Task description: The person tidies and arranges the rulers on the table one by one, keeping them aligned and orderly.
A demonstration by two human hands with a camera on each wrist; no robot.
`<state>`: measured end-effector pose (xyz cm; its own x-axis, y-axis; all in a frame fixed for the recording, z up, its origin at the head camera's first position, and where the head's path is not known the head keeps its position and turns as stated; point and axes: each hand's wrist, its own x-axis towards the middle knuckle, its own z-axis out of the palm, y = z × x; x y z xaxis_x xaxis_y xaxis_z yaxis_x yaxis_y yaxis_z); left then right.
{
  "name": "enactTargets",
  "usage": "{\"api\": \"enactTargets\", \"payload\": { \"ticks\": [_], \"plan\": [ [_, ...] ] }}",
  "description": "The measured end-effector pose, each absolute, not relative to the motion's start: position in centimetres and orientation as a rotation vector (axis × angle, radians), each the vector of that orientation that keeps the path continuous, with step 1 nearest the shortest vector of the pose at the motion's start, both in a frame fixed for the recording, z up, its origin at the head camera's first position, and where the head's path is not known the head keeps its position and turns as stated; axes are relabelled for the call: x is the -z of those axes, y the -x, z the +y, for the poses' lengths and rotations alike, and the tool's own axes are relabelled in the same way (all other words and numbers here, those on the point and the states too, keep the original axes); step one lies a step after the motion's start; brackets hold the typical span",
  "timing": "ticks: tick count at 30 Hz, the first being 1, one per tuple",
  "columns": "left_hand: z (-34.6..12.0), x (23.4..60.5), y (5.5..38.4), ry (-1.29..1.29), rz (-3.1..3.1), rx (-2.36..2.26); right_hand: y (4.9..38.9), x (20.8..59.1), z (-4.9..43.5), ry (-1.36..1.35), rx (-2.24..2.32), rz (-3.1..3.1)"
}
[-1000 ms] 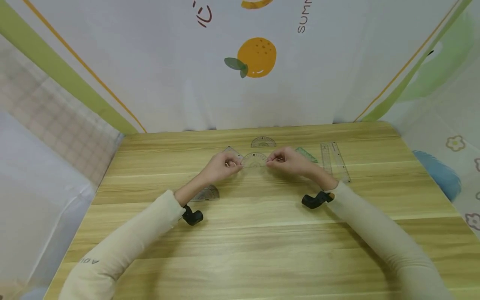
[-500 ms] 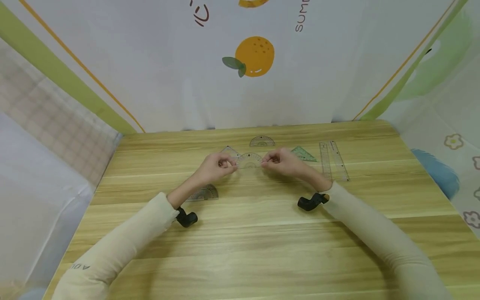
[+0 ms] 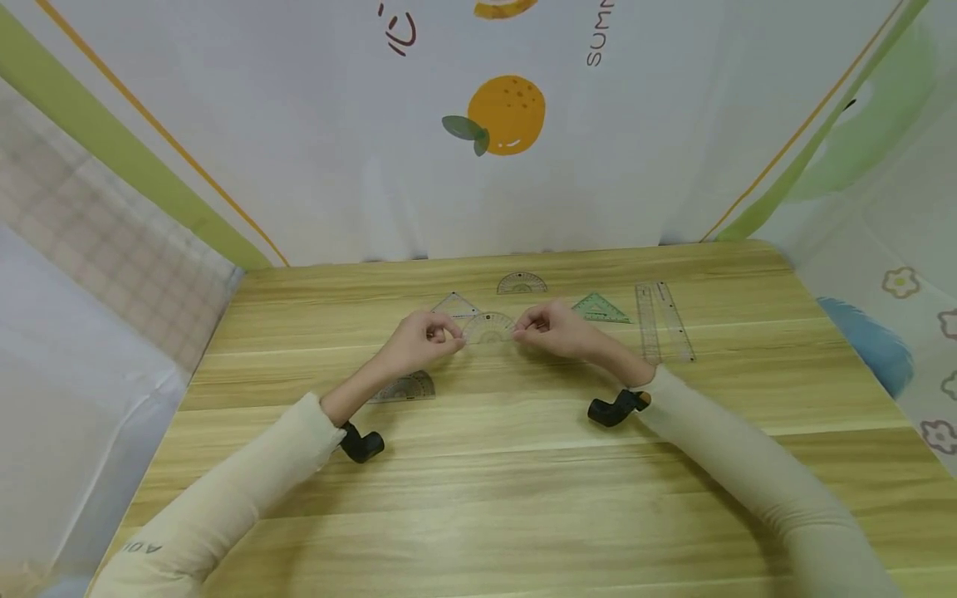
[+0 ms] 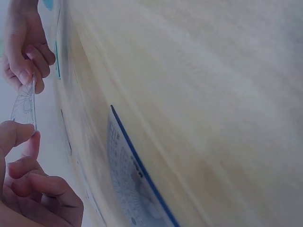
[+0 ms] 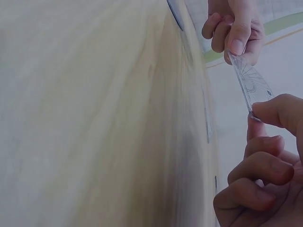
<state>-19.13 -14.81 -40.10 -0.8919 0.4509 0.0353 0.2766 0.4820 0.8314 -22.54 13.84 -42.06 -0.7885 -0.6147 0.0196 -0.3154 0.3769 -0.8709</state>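
head view: the left hand [image 3: 422, 339] and the right hand [image 3: 557, 328] pinch opposite ends of the held protractor [image 3: 489, 327], a clear piece positioned between them with its arc facing away from the person. the step in hand is judged to be two-handed support of this part. count of pieces: three protractors, namely the held protractor, the rear protractor [image 3: 522, 284] and the dark protractor [image 3: 409, 387] beside the left forearm; two set squares, namely the clear set square [image 3: 453, 299] and the green set square [image 3: 609, 315]; two rulers, namely the inner ruler [image 3: 647, 322] and the outer ruler [image 3: 676, 322]. all but the held protractor lie on the table [image 3: 478, 490].

left wrist view: thumb and forefinger of the left hand close on the near end; the other fingers curl loosely. the held protractor appears raised off the table.

right wrist view: thumb and forefinger of the right hand close on the other end. the next move is judged to call for both hands moving together, with light pressure, so that the thin plate does not bend.
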Motion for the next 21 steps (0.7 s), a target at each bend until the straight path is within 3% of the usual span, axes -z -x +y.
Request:
{"api": "enactTargets", "payload": {
  "ticks": [21],
  "plan": [
    [-16.1, 40.1, 17.3, -0.543, 2.511, -1.345, 21.2, 42.2, 12.3, 0.864, 1.324, 2.332]
  ]
}}
